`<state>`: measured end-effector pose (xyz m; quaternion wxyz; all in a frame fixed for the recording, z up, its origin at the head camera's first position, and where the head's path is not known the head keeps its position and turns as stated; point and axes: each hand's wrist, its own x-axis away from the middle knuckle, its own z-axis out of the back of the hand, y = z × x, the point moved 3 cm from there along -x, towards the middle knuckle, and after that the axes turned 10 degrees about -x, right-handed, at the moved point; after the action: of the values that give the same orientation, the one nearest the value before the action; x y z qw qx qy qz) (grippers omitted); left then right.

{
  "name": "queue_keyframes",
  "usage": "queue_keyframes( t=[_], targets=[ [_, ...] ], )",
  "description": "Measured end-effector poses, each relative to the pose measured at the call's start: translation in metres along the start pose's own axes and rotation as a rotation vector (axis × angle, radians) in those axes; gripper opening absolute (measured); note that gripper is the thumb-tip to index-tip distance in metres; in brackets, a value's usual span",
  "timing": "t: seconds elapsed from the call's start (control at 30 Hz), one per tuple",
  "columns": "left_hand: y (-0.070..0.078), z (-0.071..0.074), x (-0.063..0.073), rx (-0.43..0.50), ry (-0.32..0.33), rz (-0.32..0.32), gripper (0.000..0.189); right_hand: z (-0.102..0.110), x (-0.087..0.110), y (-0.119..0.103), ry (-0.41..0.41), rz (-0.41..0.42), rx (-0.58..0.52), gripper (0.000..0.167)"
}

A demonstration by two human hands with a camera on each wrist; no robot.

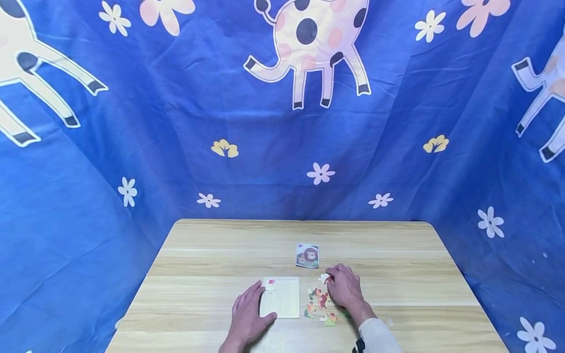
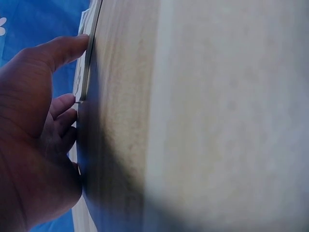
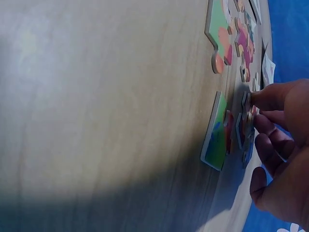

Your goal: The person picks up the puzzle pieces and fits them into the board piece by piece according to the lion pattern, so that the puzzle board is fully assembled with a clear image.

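Note:
A square puzzle tray lies on the table, with a white puzzle piece marked in pink in its upper left corner. My left hand rests at the tray's left side, fingers stretched along it and the thumb touching its edge. To the right, my right hand pinches a white and red puzzle piece between thumb and fingertips, low over the table. Several loose puzzle pieces lie between tray and right hand. In the right wrist view, a green-edged puzzle piece lies near the fingers, which partly hide other pieces.
A small picture card with a lion lies behind the tray and pieces. The wooden table ends at a blue curtain printed with animals and flowers, which closes off the back and both sides.

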<state>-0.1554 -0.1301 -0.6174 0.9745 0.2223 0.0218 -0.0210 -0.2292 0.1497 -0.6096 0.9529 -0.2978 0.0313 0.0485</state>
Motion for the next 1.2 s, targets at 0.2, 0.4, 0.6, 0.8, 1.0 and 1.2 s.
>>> queue_keyframes(
  t=[0.2, 0.4, 0.6, 0.8, 1.0, 1.2],
  targets=[
    [-0.004, 0.001, -0.005, -0.009, -0.004, -0.013, 0.079, 0.001, -0.004, -0.003, -0.051, -0.043, -0.013, 0.034],
    [-0.003, 0.003, -0.005, 0.001, -0.005, -0.01, 0.078, 0.003, -0.007, -0.004, -0.086, -0.056, -0.007, 0.028],
    [-0.002, 0.004, -0.005, 0.004, 0.003, -0.02, 0.077, 0.004, -0.008, -0.003, -0.073, -0.054, -0.006, 0.024],
    [-0.004, 0.005, -0.004, -0.001, 0.024, -0.028, 0.077, 0.005, -0.007, -0.002, -0.028, -0.034, -0.038, 0.026],
    [-0.005, 0.006, -0.003, -0.003, 0.042, -0.03, 0.077, 0.002, -0.006, 0.001, -0.001, -0.013, -0.085, 0.025],
    [-0.003, 0.005, -0.004, 0.018, 0.021, -0.032, 0.078, 0.001, -0.004, 0.007, 0.045, -0.005, -0.139, 0.016]
  ],
)
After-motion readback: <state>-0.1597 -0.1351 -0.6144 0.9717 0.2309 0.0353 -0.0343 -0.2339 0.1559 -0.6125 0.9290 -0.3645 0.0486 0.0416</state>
